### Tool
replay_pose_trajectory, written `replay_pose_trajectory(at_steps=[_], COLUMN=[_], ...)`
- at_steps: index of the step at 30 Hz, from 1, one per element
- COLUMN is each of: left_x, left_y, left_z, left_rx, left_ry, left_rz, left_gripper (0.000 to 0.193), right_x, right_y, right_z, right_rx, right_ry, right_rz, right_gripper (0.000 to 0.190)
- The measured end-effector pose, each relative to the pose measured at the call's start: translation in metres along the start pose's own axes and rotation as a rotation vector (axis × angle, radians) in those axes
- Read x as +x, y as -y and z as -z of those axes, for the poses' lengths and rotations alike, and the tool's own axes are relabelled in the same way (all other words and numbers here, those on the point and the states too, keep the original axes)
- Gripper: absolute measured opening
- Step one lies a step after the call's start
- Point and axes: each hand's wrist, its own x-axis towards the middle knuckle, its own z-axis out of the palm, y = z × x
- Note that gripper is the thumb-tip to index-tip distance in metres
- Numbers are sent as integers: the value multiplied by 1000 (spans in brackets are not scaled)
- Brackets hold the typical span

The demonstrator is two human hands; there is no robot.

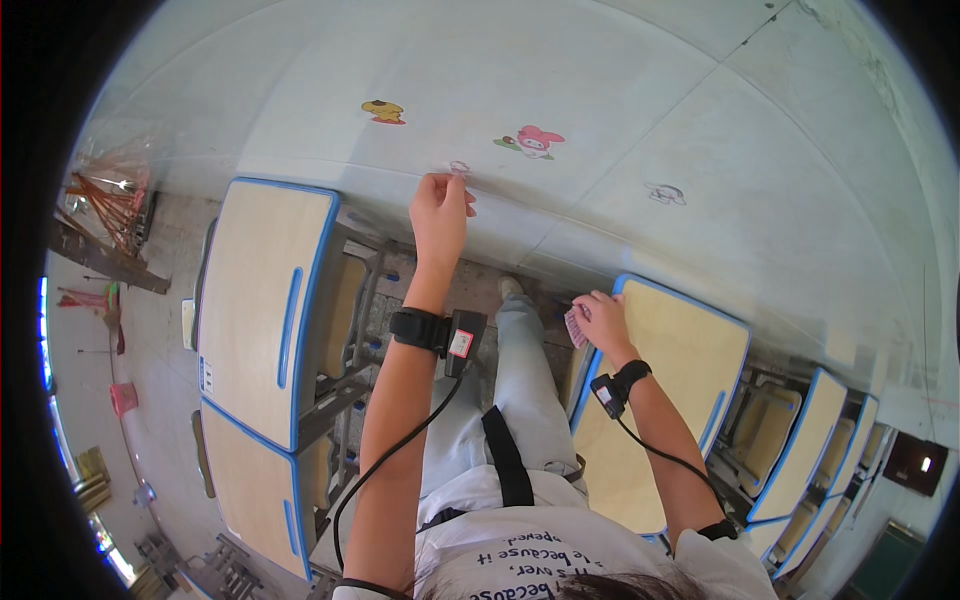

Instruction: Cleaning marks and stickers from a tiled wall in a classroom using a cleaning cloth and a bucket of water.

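My left hand point(442, 202) reaches to the pale wall, its fingers bent at the lower edge of a small pink and white cartoon sticker point(459, 167). Whether the fingers grip the sticker or only touch it cannot be told. On the wall around it are a yellow character sticker point(384, 112), a pink-hooded character sticker point(534, 142) and a white character sticker point(665, 194). Lower down, my right hand point(602, 319) is closed on a pink patterned piece point(575, 328), perhaps cloth or paper, beside the corner of a blue-edged desk point(675, 315).
Blue-edged school desks point(255, 300) with chairs point(349, 315) stand at the left. More desks point(799, 450) and a chair point(765, 431) are at the right. Brooms or mops point(112, 202) lean in the far-left corner, and a pink bucket point(124, 399) is below them.
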Motion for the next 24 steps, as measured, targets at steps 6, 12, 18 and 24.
replay_pose_trajectory(at_steps=[6,12,18,24], left_x=[-2,-8,-4,-8], left_y=[1,-7,-14,-11], left_z=[5,10,-4,1], left_rx=[-94,-125,-106,308], left_ry=[-19,-59,41,-106], left_rz=[-61,-62,75,-227], left_gripper=[10,10,16,15], right_x=[0,0,-1,-3], right_y=[1,1,1,3], right_z=[0,-3,-3,0], right_rx=[-12,-38,-42,-28], right_ry=[11,13,-16,-29], right_rz=[-12,-33,-31,-6], right_gripper=[6,6,5,5])
